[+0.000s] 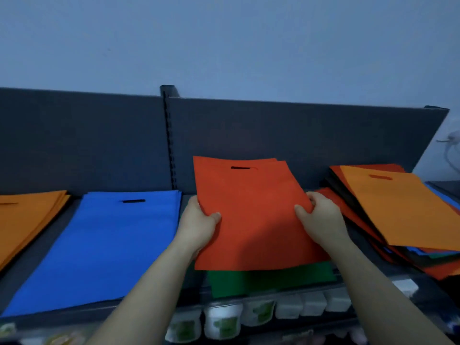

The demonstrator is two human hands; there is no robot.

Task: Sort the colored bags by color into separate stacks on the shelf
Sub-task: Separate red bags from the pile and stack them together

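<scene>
From my station I take the slotted upright (169, 138) in the shelf's back panel as my marker. Just right of it and lower, both hands hold a small bundle of red bags (249, 207), handle slot at the far end. My left hand (199, 225) grips the bundle's left edge, thumb curled over the top and fingers hidden beneath. My right hand (321, 217) pinches the right edge the same way, thumb on top. The bundle lies over a green bag (268, 277), whose near end shows from under it. I cannot tell whether the red bags rest on the green one or are lifted clear. Left of the upright and lower, a blue stack (99, 245) lies flat on the shelf (37, 270), and further left still is an orange stack (27, 220), partly cut off by the frame. Far right of the upright sits a mixed pile (358, 220) of red, black, blue and green layers, with an orange bag (403, 210) on top. Below the upright, under the shelf edge, blurred white pouches (221, 322) stand in a row.
</scene>
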